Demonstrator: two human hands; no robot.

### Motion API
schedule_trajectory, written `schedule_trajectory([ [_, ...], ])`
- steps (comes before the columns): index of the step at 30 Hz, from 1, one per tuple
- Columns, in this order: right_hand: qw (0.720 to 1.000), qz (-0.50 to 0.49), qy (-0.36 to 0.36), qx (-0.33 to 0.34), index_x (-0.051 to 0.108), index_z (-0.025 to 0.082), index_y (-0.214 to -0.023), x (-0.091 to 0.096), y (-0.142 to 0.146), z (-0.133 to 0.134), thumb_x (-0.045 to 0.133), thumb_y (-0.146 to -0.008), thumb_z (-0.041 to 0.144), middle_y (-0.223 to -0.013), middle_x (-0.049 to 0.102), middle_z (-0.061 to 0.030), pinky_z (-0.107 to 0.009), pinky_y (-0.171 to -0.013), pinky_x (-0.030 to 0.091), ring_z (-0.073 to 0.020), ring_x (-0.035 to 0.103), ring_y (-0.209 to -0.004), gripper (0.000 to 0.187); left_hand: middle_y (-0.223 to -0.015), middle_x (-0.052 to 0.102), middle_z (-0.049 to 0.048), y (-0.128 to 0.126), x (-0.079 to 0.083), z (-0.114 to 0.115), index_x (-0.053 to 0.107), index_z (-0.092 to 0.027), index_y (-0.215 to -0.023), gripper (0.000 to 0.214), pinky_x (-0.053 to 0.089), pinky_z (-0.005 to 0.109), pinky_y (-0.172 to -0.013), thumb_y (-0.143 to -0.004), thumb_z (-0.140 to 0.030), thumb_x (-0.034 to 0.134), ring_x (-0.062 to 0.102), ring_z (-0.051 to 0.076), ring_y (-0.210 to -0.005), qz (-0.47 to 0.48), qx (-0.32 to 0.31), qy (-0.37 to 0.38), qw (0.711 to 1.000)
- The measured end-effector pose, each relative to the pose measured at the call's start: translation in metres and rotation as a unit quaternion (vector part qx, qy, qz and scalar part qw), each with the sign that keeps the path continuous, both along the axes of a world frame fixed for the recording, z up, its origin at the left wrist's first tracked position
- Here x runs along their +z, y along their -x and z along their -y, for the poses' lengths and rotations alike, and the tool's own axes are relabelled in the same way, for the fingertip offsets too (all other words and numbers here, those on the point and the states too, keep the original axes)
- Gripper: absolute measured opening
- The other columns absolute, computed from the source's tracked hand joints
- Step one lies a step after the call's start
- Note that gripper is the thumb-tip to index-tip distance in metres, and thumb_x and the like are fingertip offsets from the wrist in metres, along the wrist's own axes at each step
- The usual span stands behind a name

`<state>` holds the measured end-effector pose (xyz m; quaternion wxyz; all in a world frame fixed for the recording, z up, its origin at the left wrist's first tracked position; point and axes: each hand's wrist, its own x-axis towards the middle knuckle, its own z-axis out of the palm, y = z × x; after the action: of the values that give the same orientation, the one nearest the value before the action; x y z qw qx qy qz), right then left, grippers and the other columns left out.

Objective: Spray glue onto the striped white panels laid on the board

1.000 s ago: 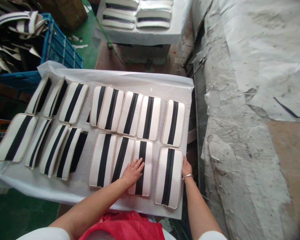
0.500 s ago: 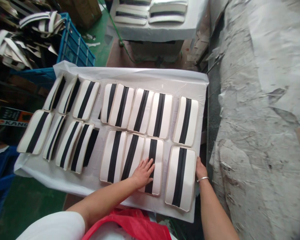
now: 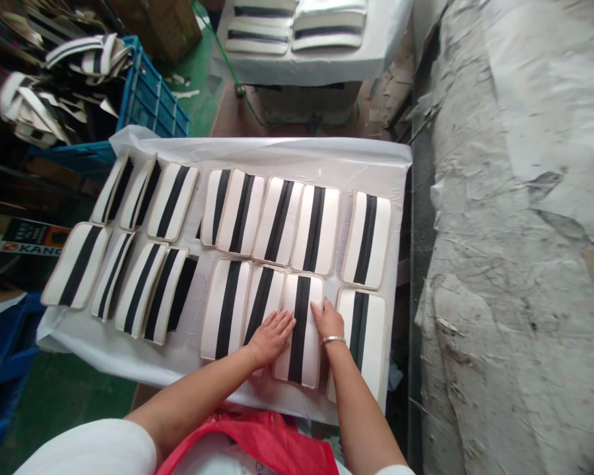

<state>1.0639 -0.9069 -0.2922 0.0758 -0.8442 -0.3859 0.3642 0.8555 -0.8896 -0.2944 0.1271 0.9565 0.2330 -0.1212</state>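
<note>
My left hand (image 3: 271,338) lies flat with fingers stretched out, over the left edge of a white curved panel with a black stripe (image 3: 301,330) and the panel beside it (image 3: 258,297). At the striped panel's right edge is my right hand (image 3: 329,322), a metal bracelet on its wrist. Its thumb lies over that edge and the fingers are bent beside it, their tips partly hidden. Under my right forearm another striped panel (image 3: 373,349) is partly covered.
More striped panels (image 3: 370,241) lie in two rows on the white-covered table (image 3: 301,152); some at the left lean on edge. A blue crate (image 3: 153,92) with strips stands behind left. Another covered table (image 3: 317,72) is ahead, a rough grey surface (image 3: 515,297) at right.
My right hand has moved left from the rightmost front panel to the edge of the panel beside it. My left hand has slid slightly left, off that panel's stripe.
</note>
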Motion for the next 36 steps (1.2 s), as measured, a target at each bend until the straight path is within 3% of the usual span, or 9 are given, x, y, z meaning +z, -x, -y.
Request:
schedule_trajectory([
  [9,0.997,0.030,0.064,0.006,0.064,0.014,-0.092,-0.002,-0.012,0.012,0.042,-0.099,0.051,-0.079,0.066,-0.0021,-0.030,-0.069,0.052,-0.0131,0.064,-0.069,0.043,-0.152,0.035,0.0121,-0.001,-0.005,-0.017,0.034,-0.016,-0.146,0.061,0.020,0.042,-0.115,-0.095,-0.049,0.039,0.026,0.026,-0.143,0.007,-0.042,0.050,0.998],
  [13,0.996,0.065,0.045,0.050,0.065,0.013,-0.089,0.011,-0.021,0.003,0.051,-0.094,0.051,-0.078,0.068,-0.0042,-0.036,-0.078,0.052,-0.0160,0.066,-0.074,0.041,-0.154,0.031,0.0118,0.004,-0.011,-0.023,0.031,-0.015,-0.147,0.065,0.019,0.042,-0.116,-0.094,-0.052,0.039,0.023,0.027,-0.144,0.026,-0.058,0.068,0.996],
  [17,0.986,0.120,-0.048,0.101,0.066,0.009,-0.103,0.038,-0.019,-0.045,0.058,-0.092,0.035,-0.100,0.069,-0.0192,-0.043,-0.093,0.045,-0.0276,0.064,-0.101,0.029,-0.154,0.029,0.0114,0.005,-0.017,-0.022,0.027,-0.016,-0.149,0.069,0.019,0.041,-0.117,-0.092,-0.051,0.044,0.021,0.026,-0.144,0.038,-0.060,0.069,0.995],
  [20,0.962,0.148,-0.161,0.163,0.045,0.013,-0.140,0.045,-0.001,-0.106,0.046,-0.097,0.037,-0.145,0.044,-0.0190,-0.043,-0.109,0.029,-0.0279,0.039,-0.135,0.050,-0.154,0.029,0.0123,0.003,-0.018,-0.021,0.027,-0.016,-0.149,0.068,0.020,0.041,-0.116,-0.093,-0.051,0.043,0.022,0.026,-0.144,0.040,-0.060,0.074,0.995],
  [22,0.944,0.150,-0.212,0.206,0.036,0.020,-0.147,0.036,0.009,-0.146,0.044,-0.096,0.040,-0.155,0.031,-0.0092,-0.042,-0.116,0.017,-0.0238,0.023,-0.144,0.056,-0.154,0.030,0.0126,0.002,-0.018,-0.023,0.026,-0.016,-0.150,0.069,0.022,0.042,-0.116,-0.093,-0.053,0.042,0.024,0.026,-0.144,0.047,-0.064,0.077,0.994],
  [25,0.940,0.146,-0.219,0.216,0.040,0.015,-0.145,0.011,0.006,-0.185,0.051,-0.091,0.037,-0.152,0.035,-0.0111,-0.049,-0.116,0.012,-0.0277,0.026,-0.142,0.059,-0.152,0.033,0.0119,0.004,-0.016,-0.029,0.028,-0.018,-0.149,0.071,0.027,0.042,-0.114,-0.092,-0.056,0.042,0.029,0.026,-0.141,0.076,-0.073,0.082,0.991],
  [30,0.949,0.132,-0.197,0.207,0.041,0.010,-0.143,-0.001,-0.015,-0.201,0.038,-0.096,0.033,-0.149,0.039,-0.0153,-0.050,-0.113,0.020,-0.0269,0.030,-0.140,0.053,-0.151,0.037,0.0116,0.029,0.005,-0.039,0.035,-0.017,-0.146,0.056,0.026,0.043,-0.114,-0.095,-0.041,0.041,0.034,0.024,-0.139,0.113,-0.054,0.083,0.989],
  [33,0.943,0.147,-0.210,0.211,0.030,0.003,-0.148,0.012,0.014,-0.194,0.028,-0.099,0.036,-0.154,0.027,-0.0200,-0.050,-0.113,0.017,-0.0290,0.019,-0.144,0.059,-0.151,0.037,0.0126,0.063,0.012,-0.043,0.034,-0.017,-0.146,0.058,0.017,0.054,-0.116,-0.094,-0.040,0.044,0.028,0.027,-0.142,0.091,0.050,0.053,0.993],
  [36,0.918,0.129,-0.238,0.291,0.032,0.007,-0.148,0.011,0.082,-0.170,0.036,-0.097,0.042,-0.157,0.022,-0.0129,-0.043,-0.117,0.011,-0.0248,0.011,-0.146,0.062,-0.151,0.036,0.0119,0.101,0.009,-0.046,0.029,-0.018,-0.148,0.061,0.012,0.059,-0.115,-0.093,-0.039,0.044,0.025,0.028,-0.143,0.041,0.101,0.049,0.993],
])
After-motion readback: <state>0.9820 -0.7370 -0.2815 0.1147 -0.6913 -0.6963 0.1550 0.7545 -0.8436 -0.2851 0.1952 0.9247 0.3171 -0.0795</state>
